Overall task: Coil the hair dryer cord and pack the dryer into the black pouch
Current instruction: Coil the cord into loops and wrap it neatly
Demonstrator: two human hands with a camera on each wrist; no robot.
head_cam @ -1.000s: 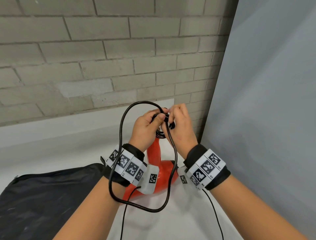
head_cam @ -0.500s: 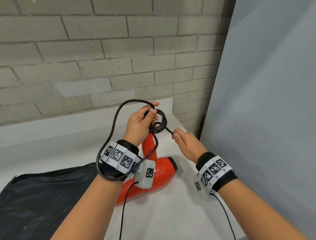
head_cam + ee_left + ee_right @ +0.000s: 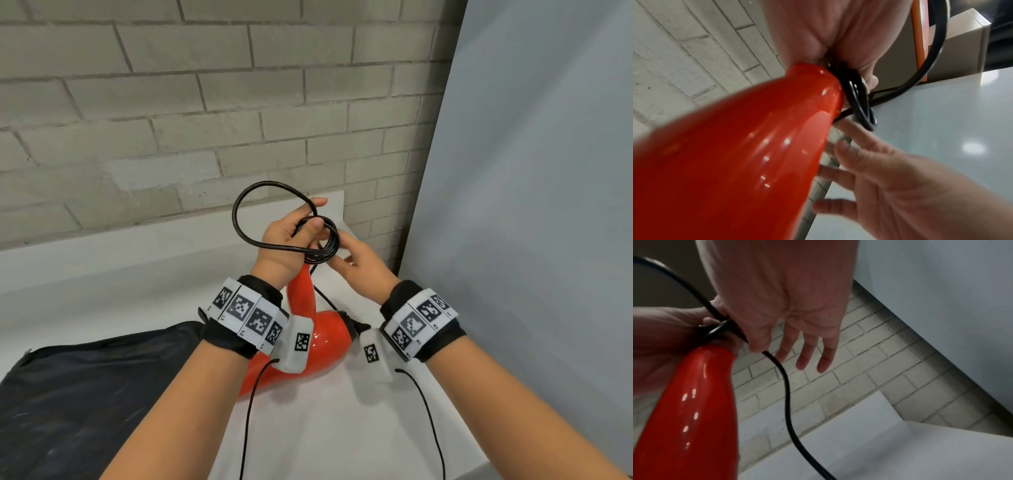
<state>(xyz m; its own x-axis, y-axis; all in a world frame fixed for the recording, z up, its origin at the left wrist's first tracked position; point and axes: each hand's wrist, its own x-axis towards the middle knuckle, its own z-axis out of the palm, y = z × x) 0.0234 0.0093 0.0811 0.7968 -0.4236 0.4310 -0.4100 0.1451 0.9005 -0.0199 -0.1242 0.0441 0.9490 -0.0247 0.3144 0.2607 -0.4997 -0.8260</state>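
The red hair dryer (image 3: 318, 335) lies on the white table (image 3: 342, 428), its handle (image 3: 756, 146) rising to my left hand (image 3: 291, 236). That hand grips several small turns of the black cord (image 3: 329, 243) at the handle's end, and one larger loop (image 3: 239, 219) stands out to the left above it. My right hand (image 3: 356, 263) is right beside the coil. Its thumb and index finger (image 3: 756, 340) pinch the cord (image 3: 787, 394), which drops to the table; the other fingers are straight. The black pouch (image 3: 85, 394) lies flat at lower left.
A brick wall (image 3: 205, 120) runs behind the table and a grey panel (image 3: 531, 205) closes off the right side. Thin cables (image 3: 246, 411) hang from my wristbands. The left wrist view shows a cardboard box (image 3: 962, 40) beyond the hand.
My right hand, which had pulled the cord out to the right, has come back against the coil. The big loop that hung round my left wrist now stands smaller, above that hand.
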